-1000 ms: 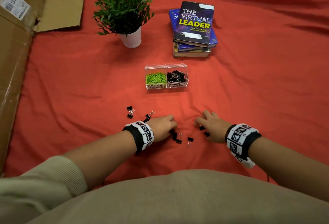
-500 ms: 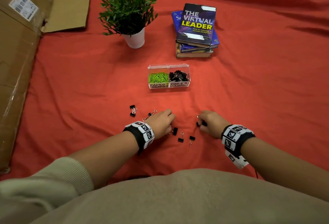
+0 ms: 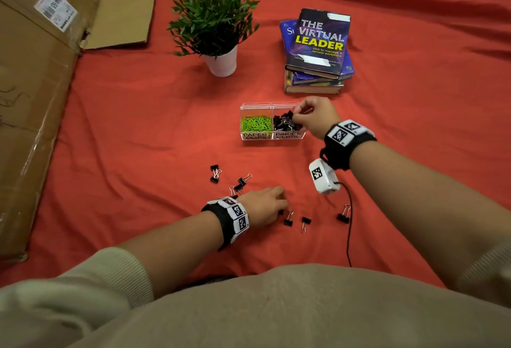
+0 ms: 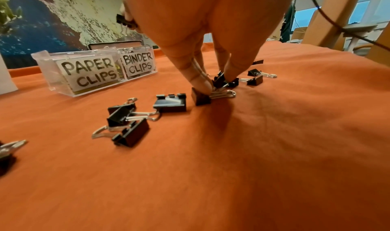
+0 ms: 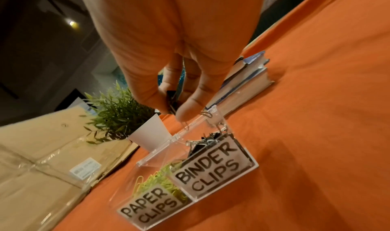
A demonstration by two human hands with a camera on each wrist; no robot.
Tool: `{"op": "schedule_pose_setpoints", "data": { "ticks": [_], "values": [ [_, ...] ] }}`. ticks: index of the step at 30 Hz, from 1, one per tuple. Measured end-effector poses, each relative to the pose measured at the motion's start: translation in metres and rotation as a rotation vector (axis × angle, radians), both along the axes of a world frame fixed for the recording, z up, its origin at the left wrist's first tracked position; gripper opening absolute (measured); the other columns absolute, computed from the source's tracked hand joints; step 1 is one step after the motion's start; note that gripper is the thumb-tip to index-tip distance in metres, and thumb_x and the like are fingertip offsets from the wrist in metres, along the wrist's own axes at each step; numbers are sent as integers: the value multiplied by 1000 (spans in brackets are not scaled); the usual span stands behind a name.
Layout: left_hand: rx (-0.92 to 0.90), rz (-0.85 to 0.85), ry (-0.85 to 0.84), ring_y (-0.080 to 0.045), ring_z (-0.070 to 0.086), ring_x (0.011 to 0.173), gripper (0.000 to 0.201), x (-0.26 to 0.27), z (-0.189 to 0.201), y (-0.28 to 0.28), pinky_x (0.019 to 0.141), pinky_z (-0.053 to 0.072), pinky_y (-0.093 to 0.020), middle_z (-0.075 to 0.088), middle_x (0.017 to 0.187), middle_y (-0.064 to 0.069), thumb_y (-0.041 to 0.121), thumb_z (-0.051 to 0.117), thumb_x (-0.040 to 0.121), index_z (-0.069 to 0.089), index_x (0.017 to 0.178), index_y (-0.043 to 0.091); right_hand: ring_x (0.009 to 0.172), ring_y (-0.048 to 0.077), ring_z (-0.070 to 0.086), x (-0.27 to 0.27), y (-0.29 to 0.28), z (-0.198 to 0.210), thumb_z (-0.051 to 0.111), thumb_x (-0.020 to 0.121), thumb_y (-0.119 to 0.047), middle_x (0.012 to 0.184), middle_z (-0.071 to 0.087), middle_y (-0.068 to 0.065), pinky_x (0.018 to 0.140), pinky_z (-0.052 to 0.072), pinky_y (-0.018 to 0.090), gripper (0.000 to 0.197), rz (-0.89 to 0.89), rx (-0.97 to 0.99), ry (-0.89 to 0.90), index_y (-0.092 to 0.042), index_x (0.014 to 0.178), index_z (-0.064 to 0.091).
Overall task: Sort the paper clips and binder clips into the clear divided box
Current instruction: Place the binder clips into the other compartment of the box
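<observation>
You work on a matt red cloth (image 3: 138, 132), softly creased. The divided box (image 5: 211, 117) is clear glossy plastic with matt paper labels (image 5: 213, 164). The binder clips (image 4: 170, 101) have satin black bodies and shiny wire handles. The cardboard (image 3: 36, 98) is dull brown with glossy tape; the top book (image 3: 318, 40) has a glossy cover.

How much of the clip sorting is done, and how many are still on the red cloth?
Mostly done. The green paper clips fill the left side of the clear box, and many binder clips fill the right. The right hand pinches a binder clip over that side. The left hand is picking up more. About eight loose binder clips remain on the cloth.
</observation>
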State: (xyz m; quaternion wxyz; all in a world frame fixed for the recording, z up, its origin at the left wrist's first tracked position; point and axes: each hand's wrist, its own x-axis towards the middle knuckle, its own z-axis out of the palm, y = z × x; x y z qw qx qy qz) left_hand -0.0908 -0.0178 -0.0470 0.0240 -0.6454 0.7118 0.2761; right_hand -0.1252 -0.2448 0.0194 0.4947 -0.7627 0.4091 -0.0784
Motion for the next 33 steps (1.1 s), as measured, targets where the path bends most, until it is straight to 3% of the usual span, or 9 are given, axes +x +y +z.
{"op": "schedule_pose_setpoints", "data": {
  "ticks": [5,9,13,15,17,20,22,27,33],
  "values": [
    [18,-23,6,-30,53,110,31,1,-3,3,78,53,-43,41,130,-11,26,48,92,53,118,8,69,29,68,18,-4,-8,68,75,-11,75,66,4,67,58,42,20,101,-140,114,-24,66,56],
    [75,-21,-10,-30,53,110,33,3,2,-2,83,48,-41,37,133,-11,23,52,93,49,122,7,71,19,63,8,-5,-11,73,76,-18,82,69,6,69,54,35,14,118,-135,85,-23,74,60],
    [77,5,-35,-34,57,98,28,4,6,-7,77,50,-46,39,126,-12,22,50,93,48,115,4,69,11,59,-28,-1,-6,69,78,-7,81,67,4,70,49,25,8,185,-144,93,-12,84,67],
    [75,-12,-41,-34,57,97,26,4,7,-11,77,49,-46,40,125,-11,22,49,94,47,113,4,64,9,55,-53,5,-5,66,79,-3,78,63,1,63,43,17,10,298,-132,231,-9,87,68],
    [65,-46,-49,-33,57,99,25,7,7,-14,78,47,-44,43,123,-10,23,47,96,48,113,4,71,12,55,-80,17,-6,65,78,-6,79,61,-2,58,38,13,13,480,-134,446,-10,90,68],
    [27,-63,-27,-31,55,103,25,11,4,-18,83,46,-41,48,119,-10,25,46,96,49,112,6,77,18,56,-122,37,-18,64,76,-11,85,62,0,64,42,22,17,715,-131,739,-15,92,65],
    [16,-32,-8,-30,55,104,25,11,4,-21,85,46,-40,50,117,-9,26,47,95,50,112,7,86,26,60,-144,48,-30,64,73,-13,97,62,8,71,46,29,20,785,-185,816,-17,92,60],
    [-105,207,180,-31,58,95,20,21,12,-36,80,44,-37,57,107,-12,20,57,90,55,101,4,96,29,58,-166,63,-42,57,78,-10,108,52,8,77,45,34,21,739,-251,744,-14,98,59],
    [-290,574,318,-16,58,81,11,39,35,-73,78,50,-28,63,96,-4,16,65,86,62,94,9,90,22,60,-152,70,-38,59,73,-8,94,63,3,80,45,28,12,617,-221,417,-13,82,66]
  ]
}}
